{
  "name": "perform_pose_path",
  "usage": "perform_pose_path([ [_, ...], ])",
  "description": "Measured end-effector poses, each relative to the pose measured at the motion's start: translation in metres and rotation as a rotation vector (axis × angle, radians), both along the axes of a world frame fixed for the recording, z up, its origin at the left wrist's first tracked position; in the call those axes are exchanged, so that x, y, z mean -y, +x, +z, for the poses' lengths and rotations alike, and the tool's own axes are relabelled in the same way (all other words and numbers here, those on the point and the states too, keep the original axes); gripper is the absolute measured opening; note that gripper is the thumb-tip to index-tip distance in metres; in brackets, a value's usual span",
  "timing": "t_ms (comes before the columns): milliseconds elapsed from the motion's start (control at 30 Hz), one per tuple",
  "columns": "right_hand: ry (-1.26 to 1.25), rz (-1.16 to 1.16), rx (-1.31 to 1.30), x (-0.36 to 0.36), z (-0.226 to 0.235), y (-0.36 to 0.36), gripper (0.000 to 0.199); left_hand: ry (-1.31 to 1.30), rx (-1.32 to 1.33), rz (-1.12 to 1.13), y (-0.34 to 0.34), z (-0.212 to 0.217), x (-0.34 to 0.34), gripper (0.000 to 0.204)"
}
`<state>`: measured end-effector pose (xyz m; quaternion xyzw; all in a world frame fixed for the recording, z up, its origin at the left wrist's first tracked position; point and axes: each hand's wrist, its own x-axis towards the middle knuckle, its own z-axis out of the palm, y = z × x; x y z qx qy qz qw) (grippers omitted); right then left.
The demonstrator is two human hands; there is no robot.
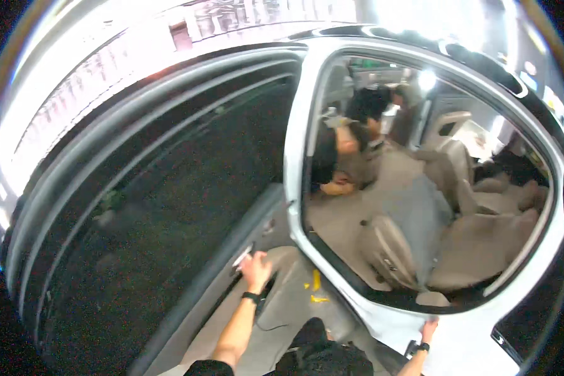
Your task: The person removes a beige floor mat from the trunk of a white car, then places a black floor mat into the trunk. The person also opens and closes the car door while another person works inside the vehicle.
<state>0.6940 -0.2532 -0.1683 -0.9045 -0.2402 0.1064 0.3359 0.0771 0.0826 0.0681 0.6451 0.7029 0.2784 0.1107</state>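
At the lower edge of a white car frame [297,144], a person's right hand [428,330] rested, its fingers' grip impossible to tell; left of the frame, the left hand [255,271] parted its fingers at an open door's [213,272] inner handle [240,258]. Within the frame, beyond a beige seat [388,250], a co-worker's hand [338,185] showed.

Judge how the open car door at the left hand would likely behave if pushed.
The car door would probably swing as one stiff piece, judging by its framed window. It is likely heavy, given that window's breadth and the long trim panel.
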Motion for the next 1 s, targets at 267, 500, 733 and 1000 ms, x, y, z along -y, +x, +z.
perform_pose_path([
  [267, 0.262, -0.121, 0.062, -0.011, 0.015, -0.027, 0.037, 0.257, -0.173, -0.078, -0.006, -0.004, 0.003, 0.024],
  [500, 0.119, -0.181, 0.023, -0.019, 0.056, -0.046, 0.038, 0.216, -0.191, -0.002, -0.001, -0.011, 0.002, 0.02],
  [733, 0.049, -0.262, 0.095, -0.025, 0.076, -0.06, 0.036, 0.234, -0.196, 0.022, 0.008, -0.012, 0.005, 0.023],
  [1000, -0.013, -0.289, 0.107, -0.029, 0.079, -0.061, 0.036, 0.272, -0.211, 0.028, 0.01, -0.003, 0.007, 0.019],
])
